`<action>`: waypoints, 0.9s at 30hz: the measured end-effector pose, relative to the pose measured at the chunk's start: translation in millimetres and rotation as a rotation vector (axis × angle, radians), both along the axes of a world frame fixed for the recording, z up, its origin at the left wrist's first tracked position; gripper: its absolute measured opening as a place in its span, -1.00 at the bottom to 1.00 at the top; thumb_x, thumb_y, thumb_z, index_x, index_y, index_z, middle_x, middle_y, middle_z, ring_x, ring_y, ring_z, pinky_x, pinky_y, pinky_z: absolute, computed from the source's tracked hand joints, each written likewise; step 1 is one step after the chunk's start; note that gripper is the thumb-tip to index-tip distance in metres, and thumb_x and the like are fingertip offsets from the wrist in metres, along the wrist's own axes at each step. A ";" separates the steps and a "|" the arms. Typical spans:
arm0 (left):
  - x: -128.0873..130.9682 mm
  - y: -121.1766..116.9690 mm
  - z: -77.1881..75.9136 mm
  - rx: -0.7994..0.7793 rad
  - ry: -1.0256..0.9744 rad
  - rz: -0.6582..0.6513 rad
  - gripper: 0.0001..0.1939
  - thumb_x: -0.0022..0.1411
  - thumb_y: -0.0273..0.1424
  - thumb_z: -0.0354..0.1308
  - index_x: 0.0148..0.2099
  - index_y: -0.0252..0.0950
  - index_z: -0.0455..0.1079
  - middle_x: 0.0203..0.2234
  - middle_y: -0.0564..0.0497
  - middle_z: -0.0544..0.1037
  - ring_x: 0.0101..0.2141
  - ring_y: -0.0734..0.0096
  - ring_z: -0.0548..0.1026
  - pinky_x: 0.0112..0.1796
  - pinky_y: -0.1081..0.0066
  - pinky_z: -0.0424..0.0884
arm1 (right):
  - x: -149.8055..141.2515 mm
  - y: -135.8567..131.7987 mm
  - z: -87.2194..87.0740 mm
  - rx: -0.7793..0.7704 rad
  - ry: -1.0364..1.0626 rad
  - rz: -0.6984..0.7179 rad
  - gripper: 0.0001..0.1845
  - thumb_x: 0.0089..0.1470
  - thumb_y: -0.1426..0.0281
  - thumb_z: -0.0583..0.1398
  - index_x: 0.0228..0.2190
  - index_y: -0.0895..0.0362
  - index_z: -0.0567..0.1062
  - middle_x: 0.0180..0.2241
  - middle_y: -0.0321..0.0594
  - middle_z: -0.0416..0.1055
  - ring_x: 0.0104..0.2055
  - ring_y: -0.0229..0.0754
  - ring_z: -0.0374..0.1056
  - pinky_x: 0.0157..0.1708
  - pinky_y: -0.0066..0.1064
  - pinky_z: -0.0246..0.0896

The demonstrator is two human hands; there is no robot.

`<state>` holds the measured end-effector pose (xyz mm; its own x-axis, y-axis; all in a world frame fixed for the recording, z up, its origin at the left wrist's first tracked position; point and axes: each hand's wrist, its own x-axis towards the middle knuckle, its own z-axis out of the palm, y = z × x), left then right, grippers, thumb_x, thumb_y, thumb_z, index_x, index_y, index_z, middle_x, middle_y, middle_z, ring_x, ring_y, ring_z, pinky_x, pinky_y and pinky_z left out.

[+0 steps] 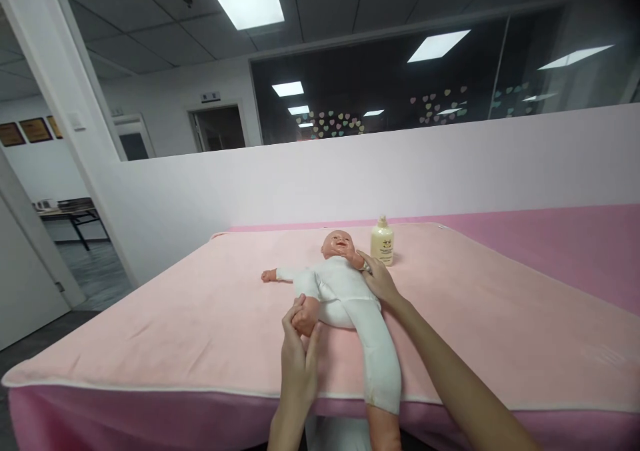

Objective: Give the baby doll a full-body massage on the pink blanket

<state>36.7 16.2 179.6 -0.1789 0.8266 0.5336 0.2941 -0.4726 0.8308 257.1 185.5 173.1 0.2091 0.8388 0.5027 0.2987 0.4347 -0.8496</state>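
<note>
A baby doll with a white cloth body lies on its back on a pink blanket, head away from me. My left hand is closed around the doll's bare foot, with that leg bent up toward its belly. On the other side, my right hand is closed on the doll's arm, close to its small hand, which is raised near its chin. The doll's other leg stretches toward me past the table's front edge. Its other arm reaches out to the left.
Just beyond my right hand stands a pale yellow pump bottle. A low white wall runs behind the table, with dark windows above it. At the far left are a door and a folding table.
</note>
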 end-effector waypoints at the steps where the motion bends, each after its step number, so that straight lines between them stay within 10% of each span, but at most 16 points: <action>1: 0.1 -8.4 -3.0 0.023 -0.046 0.029 -0.53 0.24 -0.20 0.05 0.14 -0.24 0.10 0.17 -0.22 0.24 0.18 0.20 0.21 0.02 0.22 0.34 | -1.1 -0.6 0.2 0.009 0.017 -0.037 -0.46 -0.18 0.47 0.18 -0.08 -0.04 0.47 -0.14 -0.28 0.45 -0.04 -0.12 0.27 0.08 -0.27 0.05; 7: 10.7 -65.1 -32.6 0.335 -0.291 0.204 -0.69 0.17 -0.21 0.11 -0.11 -0.24 0.20 -0.13 -0.17 0.49 -0.06 0.12 0.44 0.00 0.05 0.31 | 3.4 1.3 -0.9 -0.123 0.279 -0.439 -0.53 -0.05 0.11 0.13 -0.13 0.11 0.43 -0.19 -0.11 0.47 -0.14 -0.02 0.37 -0.13 -0.27 0.22; 13: 16.2 -74.3 -44.3 0.269 -0.283 0.202 -0.75 0.22 -0.28 0.08 -0.10 -0.23 0.16 -0.04 -0.21 0.44 0.01 0.14 0.40 0.06 0.00 0.23 | 21.5 10.0 -13.6 -0.362 0.699 -0.590 -0.59 -0.06 0.15 0.12 -0.20 0.11 0.45 -0.19 -0.07 0.47 -0.18 -0.06 0.40 -0.21 -0.33 0.28; 22: -0.4 -12.2 13.3 0.157 0.013 -0.042 -0.65 0.27 -0.35 0.01 0.08 -0.24 0.09 0.22 -0.25 0.14 0.21 0.18 0.15 0.11 0.12 0.21 | 1.5 1.7 0.1 0.012 0.193 -0.240 -0.51 -0.18 0.41 0.14 -0.12 0.02 0.50 -0.13 -0.26 0.47 -0.04 -0.10 0.33 0.03 -0.26 0.15; 27: 2.7 14.1 15.8 0.097 0.184 -0.157 -0.57 0.24 -0.39 0.01 0.15 -0.25 0.07 0.18 -0.22 0.23 0.18 0.22 0.20 0.13 0.13 0.18 | -8.2 -6.2 3.6 0.078 -0.065 -0.002 -0.45 -0.27 0.55 0.03 -0.21 0.03 0.55 -0.13 -0.28 0.48 -0.01 -0.13 0.31 0.08 -0.28 0.10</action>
<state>39.4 30.4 195.3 0.0552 0.7800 0.6233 0.3532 -0.5992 0.7185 248.9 179.3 176.7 0.1760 0.7960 0.5791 0.3530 0.4981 -0.7920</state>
